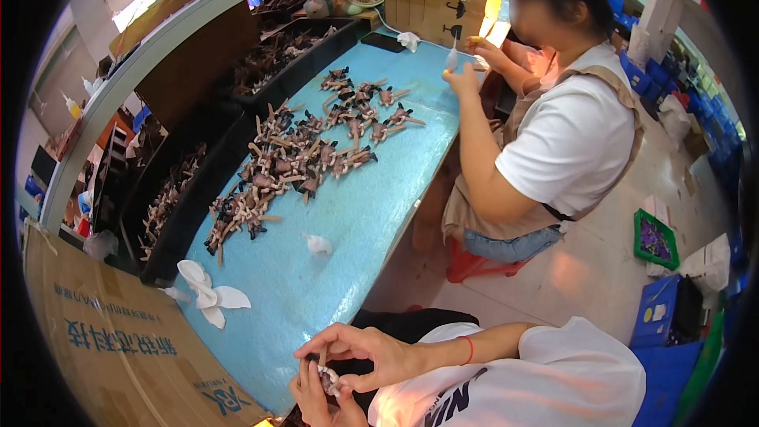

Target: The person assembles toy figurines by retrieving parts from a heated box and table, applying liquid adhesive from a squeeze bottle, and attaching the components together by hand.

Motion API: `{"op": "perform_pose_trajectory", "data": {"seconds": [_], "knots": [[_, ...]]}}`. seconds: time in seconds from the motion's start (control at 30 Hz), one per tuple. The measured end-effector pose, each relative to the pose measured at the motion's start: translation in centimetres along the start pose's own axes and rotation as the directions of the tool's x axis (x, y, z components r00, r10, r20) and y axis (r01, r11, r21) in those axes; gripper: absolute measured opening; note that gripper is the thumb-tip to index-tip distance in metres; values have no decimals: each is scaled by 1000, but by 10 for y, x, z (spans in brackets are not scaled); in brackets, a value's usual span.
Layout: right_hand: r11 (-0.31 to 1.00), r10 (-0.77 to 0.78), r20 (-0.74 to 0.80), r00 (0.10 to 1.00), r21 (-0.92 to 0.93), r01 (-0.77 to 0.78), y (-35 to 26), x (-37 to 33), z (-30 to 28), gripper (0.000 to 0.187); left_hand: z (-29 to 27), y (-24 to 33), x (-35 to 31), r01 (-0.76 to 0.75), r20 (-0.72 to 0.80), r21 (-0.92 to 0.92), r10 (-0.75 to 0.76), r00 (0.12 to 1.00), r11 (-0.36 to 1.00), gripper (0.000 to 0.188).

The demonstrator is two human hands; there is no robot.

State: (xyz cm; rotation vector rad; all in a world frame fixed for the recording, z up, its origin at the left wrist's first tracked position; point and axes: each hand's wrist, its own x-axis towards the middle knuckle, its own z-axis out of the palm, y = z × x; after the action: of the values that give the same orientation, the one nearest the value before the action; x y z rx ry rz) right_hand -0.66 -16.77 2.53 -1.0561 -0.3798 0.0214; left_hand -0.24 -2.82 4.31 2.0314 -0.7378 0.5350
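Close to the near end of the table, a small brown-and-pale figurine (326, 379) with a tan stick-like part is held between my two hands. My left hand (310, 402) grips it from below, thumb against its side, partly cut off by the lower edge. Reaching in from the right with a red string round the wrist, my right hand (371, 354) bends its fingers over the top of the figurine. Many similar figurines (277, 162), brown with black ends and tan sticks, lie heaped on the blue tabletop (348, 213).
Black bins (194, 190) of figurines line the table's far left side. White petal-shaped pieces (209, 294) and a small white object (318, 244) lie nearer. A cardboard box (118, 340) stands at left. At right, a seated co-worker (561, 126) holds a small white bottle (451, 58).
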Motion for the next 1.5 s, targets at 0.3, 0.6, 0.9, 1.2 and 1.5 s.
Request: {"op": "perform_pose_trajectory", "data": {"seconds": [0.3, 0.6, 0.9, 1.2, 1.5], "knots": [[1000, -23, -68, 997, -13, 22, -3, 0, 2, 60, 6, -11, -12, 108, -23, -112, -111, 994, 988, 44], [1000, 17, -20, 1000, -1, -17, 1, 0, 0, 55, 6, -10, -12, 102, -29, -87, -105, 994, 991, 45], [998, 47, -33, 998, 43, -46, 3, 0, 2, 54, 4, -19, -14, 77, -23, -61, -78, 997, 995, 46], [972, -7, -87, 996, -235, -14, -12, 4, 3, 64, 5, -18, -7, 167, -7, -335, -180, 984, 927, 46], [947, -67, -203, 977, -321, -2, -31, 4, -4, 59, 4, -17, -13, 321, 449, -887, -453, 770, -333, 54]]}}
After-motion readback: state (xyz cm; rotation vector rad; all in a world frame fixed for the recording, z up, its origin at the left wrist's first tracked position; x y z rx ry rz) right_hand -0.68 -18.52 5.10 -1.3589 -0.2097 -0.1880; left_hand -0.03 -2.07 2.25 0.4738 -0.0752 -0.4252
